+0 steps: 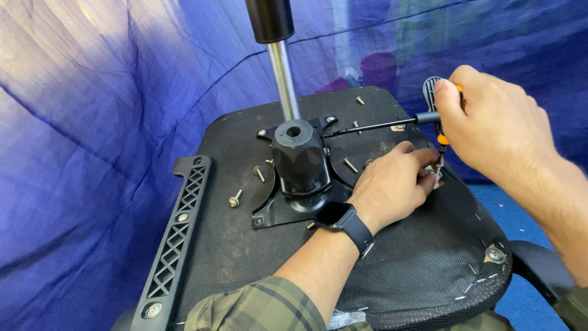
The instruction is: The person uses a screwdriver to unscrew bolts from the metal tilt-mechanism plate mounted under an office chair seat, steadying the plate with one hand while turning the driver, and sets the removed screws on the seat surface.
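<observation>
Head view: right hand [499, 125] closed around the black-and-orange handle of a screwdriver [438, 104], shaft pointing down toward the right edge of the upturned seat underside [404, 270]; grip is full, thumb over the top, apparently to bear down on the tip. Left hand [392, 184], with a dark smartwatch [343, 220] at the wrist, lies palm down on the seat, fingers curled together and pinching a small metal fitting [436, 175] directly under the screwdriver tip; likely steadying it so the tip stays seated. What the fitting is cannot be told; it is mostly hidden by the fingers. A thin black lever rod [367, 127] runs from near the screwdriver handle toward the seat centre. At the centre sits the black tilt mechanism plate [275, 208], flat on the seat, with its hub [297, 156] and the chrome gas-lift column [283, 73] standing up out of it. Loose bolts lie scattered: one with a washer [234, 198] left of the plate, one [350, 164] right of it, one [360, 100] near the far edge. Black lattice armrest bracket [174, 236] along the left edge. Blue tarpaulin [92, 122] behind everything.
</observation>
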